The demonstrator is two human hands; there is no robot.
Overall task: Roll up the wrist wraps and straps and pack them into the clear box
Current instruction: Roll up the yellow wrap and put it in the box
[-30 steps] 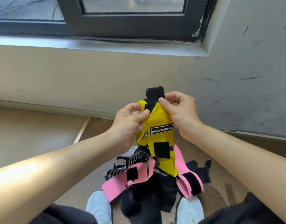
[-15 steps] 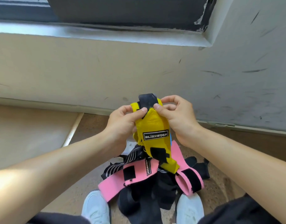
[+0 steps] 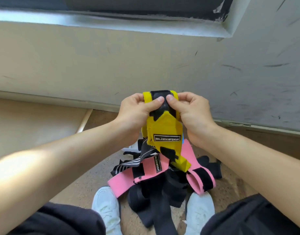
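Note:
A yellow wrist wrap [image 3: 164, 131] with a black fastener patch and a logo label hangs in front of me. My left hand [image 3: 137, 112] and my right hand [image 3: 190, 112] both pinch its folded top end, thumbs pressed on the black patch. Its lower end trails down onto a heap on the floor. The heap holds pink wraps [image 3: 127, 180], a striped black strap [image 3: 129, 164] and black straps [image 3: 156, 200]. A small part of a pale object [image 3: 133, 147] shows behind the heap; I cannot tell what it is.
My two white shoes [image 3: 107, 206] stand either side of the heap on the brown floor. A scuffed wall [image 3: 213, 73] with a window sill [image 3: 112, 24] rises close ahead. A light mat [image 3: 35, 126] lies at the left.
The black end of the yellow wrap has been folded down over the yellow fabric. Both thumbs now press on it. My view has tilted downward.

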